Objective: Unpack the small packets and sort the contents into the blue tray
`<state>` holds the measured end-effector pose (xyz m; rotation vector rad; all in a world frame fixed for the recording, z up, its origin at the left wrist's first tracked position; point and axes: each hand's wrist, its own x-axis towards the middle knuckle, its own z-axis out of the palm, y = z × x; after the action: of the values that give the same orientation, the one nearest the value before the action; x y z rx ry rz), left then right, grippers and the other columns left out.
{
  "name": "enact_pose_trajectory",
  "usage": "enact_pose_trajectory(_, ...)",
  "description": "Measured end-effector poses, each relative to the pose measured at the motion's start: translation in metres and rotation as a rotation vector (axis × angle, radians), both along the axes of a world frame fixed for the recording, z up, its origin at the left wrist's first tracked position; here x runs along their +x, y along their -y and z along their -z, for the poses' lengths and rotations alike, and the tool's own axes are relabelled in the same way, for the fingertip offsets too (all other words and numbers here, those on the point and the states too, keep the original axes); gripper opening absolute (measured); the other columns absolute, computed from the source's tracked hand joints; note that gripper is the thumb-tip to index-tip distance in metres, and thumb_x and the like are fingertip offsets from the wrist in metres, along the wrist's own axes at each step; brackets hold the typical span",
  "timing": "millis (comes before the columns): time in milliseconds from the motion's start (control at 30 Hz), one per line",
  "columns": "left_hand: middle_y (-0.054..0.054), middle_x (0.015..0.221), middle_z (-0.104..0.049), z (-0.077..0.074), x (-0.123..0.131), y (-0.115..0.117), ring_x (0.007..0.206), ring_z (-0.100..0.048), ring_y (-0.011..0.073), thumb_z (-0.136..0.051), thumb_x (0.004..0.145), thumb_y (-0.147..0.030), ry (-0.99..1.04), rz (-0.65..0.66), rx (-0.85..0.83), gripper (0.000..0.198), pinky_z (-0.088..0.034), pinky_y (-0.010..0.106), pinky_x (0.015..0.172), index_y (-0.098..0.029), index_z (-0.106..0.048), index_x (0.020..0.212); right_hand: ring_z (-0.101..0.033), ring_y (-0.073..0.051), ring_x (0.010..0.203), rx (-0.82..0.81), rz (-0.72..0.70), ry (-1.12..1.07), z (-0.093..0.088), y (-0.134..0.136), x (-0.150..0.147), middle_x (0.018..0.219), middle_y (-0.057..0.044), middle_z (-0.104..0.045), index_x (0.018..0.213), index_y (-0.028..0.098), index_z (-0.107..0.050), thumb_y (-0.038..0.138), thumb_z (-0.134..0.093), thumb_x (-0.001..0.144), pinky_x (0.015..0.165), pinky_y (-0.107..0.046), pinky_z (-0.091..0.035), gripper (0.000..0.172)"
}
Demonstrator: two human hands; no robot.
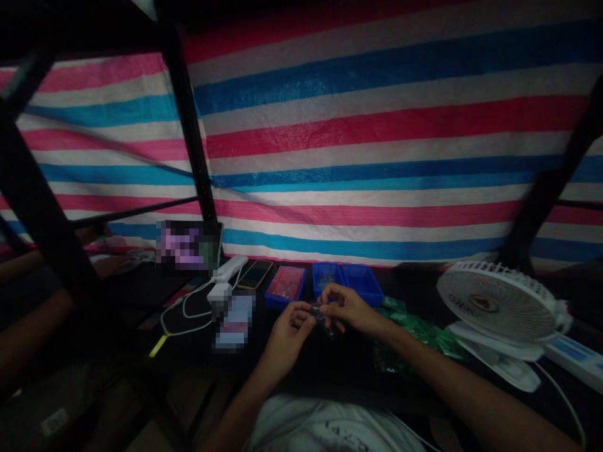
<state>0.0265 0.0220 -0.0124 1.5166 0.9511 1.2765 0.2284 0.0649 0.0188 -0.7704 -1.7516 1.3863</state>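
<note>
Both hands work on one small, shiny packet [318,316], so the step in hand looks like close fingertip handling of it, perhaps opening or filling; which one is too dim to tell. The left hand [287,334] has thumb and fingers closed on its near-left edge, and the right hand [352,309] pinches it from the other side, so the packet sits between the two sets of fingertips, held up in front of the body. The next move seems to call for a steady left pinch while the right fingers do the fine work.

Counted: one packet in the grip. Just beyond it stand three blue bins: the left bin [276,301] with reddish contents, the middle bin [315,284] with small clear pieces, and the right bin [365,279] beside that. Right of the grip lies one heap of green packets [424,333], too tangled to count, then one fan [492,304] and one box [577,364]. Left of the grip are one dark-screened phone [255,275], one blurred-out slab [235,320] and one power strip [230,269].
</note>
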Motion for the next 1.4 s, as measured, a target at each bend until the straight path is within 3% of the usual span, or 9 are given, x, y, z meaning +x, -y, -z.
enact_pose_trajectory(133, 0.002, 0.078, -0.065, -0.001, 0.001, 0.001, 0.071, -0.061, 0.0157, -0.068, 0.088, -0.045, 0.003, 0.039, -0.009, 0.033, -0.047, 0.025, 0.066, -0.018, -0.066, 0.104, -0.047, -0.007, 0.039, 0.022, -0.017, 0.049, -0.006, 0.006, -0.001, 0.060, 0.005, -0.065, 0.093, 0.019, -0.055, 0.051, -0.076, 0.080, 0.038, -0.016, -0.033, 0.040)
enact_pose_trajectory(367, -0.001, 0.067, -0.060, -0.008, 0.000, 0.003, 0.060, -0.055, 0.0127, -0.066, 0.089, -0.050, 0.023, 0.008, -0.005, 0.033, -0.043, 0.023, 0.059, -0.017, -0.066, 0.094, -0.050, -0.012, 0.061, 0.248, 0.115, 0.124, -0.012, 0.006, -0.001, 0.074, 0.002, -0.060, 0.083, 0.018, -0.067, 0.050, -0.078, 0.080, 0.058, -0.023, -0.038, 0.034)
enact_pose_trajectory(567, -0.001, 0.067, -0.059, -0.008, -0.001, 0.002, 0.059, -0.055, 0.0125, -0.067, 0.087, -0.050, 0.010, -0.015, -0.030, 0.034, -0.042, 0.023, 0.056, -0.017, -0.066, 0.096, -0.049, -0.015, 0.069, 0.311, 0.090, 0.181, -0.008, 0.003, 0.001, 0.075, 0.001, -0.056, 0.089, 0.019, -0.070, 0.047, -0.074, 0.085, 0.064, -0.026, -0.037, 0.028)
enact_pose_trajectory(900, 0.002, 0.075, -0.065, -0.005, -0.002, 0.002, 0.065, -0.054, 0.0133, -0.069, 0.086, -0.042, -0.094, 0.013, 0.011, 0.026, -0.040, 0.024, 0.060, -0.017, -0.073, 0.090, -0.045, -0.016, 0.071, 0.333, 0.052, 0.189, -0.006, 0.006, -0.001, 0.076, 0.002, -0.049, 0.082, 0.020, -0.061, 0.022, -0.064, 0.082, 0.066, -0.026, -0.035, 0.004)
enact_pose_trajectory(1033, 0.003, 0.081, -0.067, -0.006, -0.001, 0.002, 0.070, -0.057, 0.0146, -0.070, 0.086, -0.041, -0.068, 0.008, 0.008, 0.027, -0.041, 0.024, 0.062, -0.017, -0.072, 0.095, -0.044, -0.015, 0.071, 0.337, 0.046, 0.172, 0.000, 0.001, -0.001, 0.076, 0.002, -0.049, 0.078, 0.019, -0.056, 0.016, -0.060, 0.079, 0.066, -0.026, -0.034, 0.006)
enact_pose_trajectory(1400, 0.000, 0.075, -0.061, -0.007, 0.000, 0.004, 0.065, -0.055, 0.0132, -0.064, 0.088, -0.036, -0.093, -0.015, 0.004, 0.020, -0.042, 0.023, 0.061, -0.017, -0.066, 0.088, -0.050, -0.016, 0.075, 0.219, 0.036, 0.104, -0.001, 0.002, -0.001, 0.083, 0.000, -0.055, 0.086, 0.018, -0.061, 0.040, -0.069, 0.087, 0.066, -0.026, -0.038, 0.024)
